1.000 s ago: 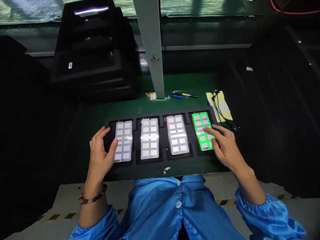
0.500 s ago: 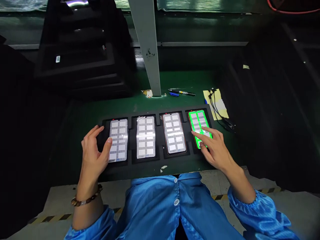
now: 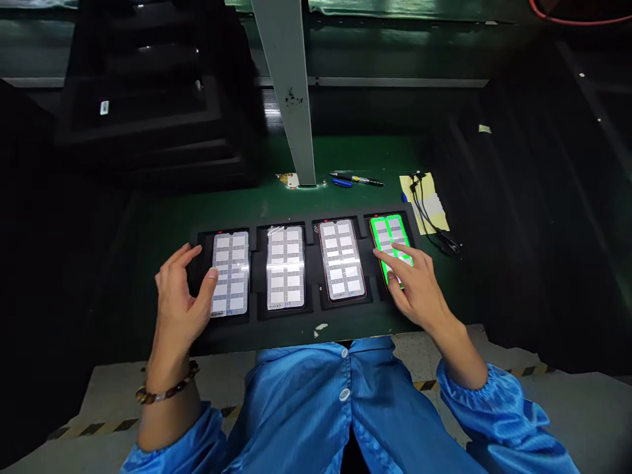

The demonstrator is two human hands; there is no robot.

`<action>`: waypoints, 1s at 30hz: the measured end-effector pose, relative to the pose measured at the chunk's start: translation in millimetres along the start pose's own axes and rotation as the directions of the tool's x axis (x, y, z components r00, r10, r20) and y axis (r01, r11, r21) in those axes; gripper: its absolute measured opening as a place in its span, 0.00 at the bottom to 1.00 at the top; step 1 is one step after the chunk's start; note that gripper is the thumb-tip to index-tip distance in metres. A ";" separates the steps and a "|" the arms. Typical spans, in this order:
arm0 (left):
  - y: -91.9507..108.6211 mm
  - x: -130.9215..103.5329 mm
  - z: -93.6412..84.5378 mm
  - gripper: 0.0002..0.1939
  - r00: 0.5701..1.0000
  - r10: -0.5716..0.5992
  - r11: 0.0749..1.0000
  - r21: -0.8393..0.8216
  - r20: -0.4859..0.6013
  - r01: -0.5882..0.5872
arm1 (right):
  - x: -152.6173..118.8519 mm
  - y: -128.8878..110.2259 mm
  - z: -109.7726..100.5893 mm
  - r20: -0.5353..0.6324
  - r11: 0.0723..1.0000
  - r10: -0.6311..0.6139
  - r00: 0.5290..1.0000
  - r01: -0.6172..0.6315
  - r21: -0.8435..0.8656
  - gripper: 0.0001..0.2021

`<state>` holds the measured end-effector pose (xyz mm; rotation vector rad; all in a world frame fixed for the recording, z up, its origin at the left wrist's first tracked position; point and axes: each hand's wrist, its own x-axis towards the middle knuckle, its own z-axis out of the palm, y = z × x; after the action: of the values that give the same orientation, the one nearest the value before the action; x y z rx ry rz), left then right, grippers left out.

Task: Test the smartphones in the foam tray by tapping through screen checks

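Several smartphones lie in a row in the recesses of a black tray (image 3: 313, 263). The left phone (image 3: 231, 273), the phone beside it (image 3: 286, 268) and the third phone (image 3: 342, 260) show white and grey blocks on their screens. On the far-right phone (image 3: 388, 227), green bands run among the blocks. My left hand (image 3: 182, 296) rests at the tray's left end, its thumb at the left phone's edge and its fingers apart. Over the far-right phone, my right hand (image 3: 415, 283) has its fingers spread, with fingertips at the screen; they partly hide its lower half.
Behind the tray lie a black pen (image 3: 356, 179) and a blue pen cap (image 3: 342, 184). A black cable (image 3: 422, 207) lies across yellow paper (image 3: 409, 186) at the right. A grey post (image 3: 291, 99) rises at the back, and stacked black trays (image 3: 148, 125) stand back left.
My right hand has shifted slightly over the green-banded screen, its fingers changing position a little. My left hand stays at the tray's left end. The whole view has shifted slightly.
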<state>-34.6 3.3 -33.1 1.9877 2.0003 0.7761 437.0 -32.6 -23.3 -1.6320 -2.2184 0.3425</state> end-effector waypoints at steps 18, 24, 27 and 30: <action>5.4 -1.8 -2.1 0.31 0.999 -0.029 0.999 -0.015 0.013 0.029 | 4.6 12.2 -3.8 -0.142 0.977 0.199 0.970 -0.207 -0.043 0.25; 5.3 -1.7 -2.3 0.31 0.999 -0.041 0.999 -0.020 0.015 0.042 | 9.0 9.3 3.9 -0.142 0.982 0.188 0.972 -0.190 -0.003 0.27; 4.6 -1.8 -2.2 0.30 0.999 -0.040 0.999 -0.022 0.020 0.040 | 26.9 -4.6 12.2 -0.059 0.996 0.084 0.995 -0.084 -0.001 0.28; 4.3 -2.6 -2.4 0.31 0.999 -0.041 0.999 -0.019 0.015 0.041 | 36.2 -4.3 11.6 -0.066 0.995 0.085 0.994 -0.088 -0.043 0.27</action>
<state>-32.0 0.0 -29.4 1.9303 2.0109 0.7660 418.8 0.9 -26.7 -1.7417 -2.1283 0.2595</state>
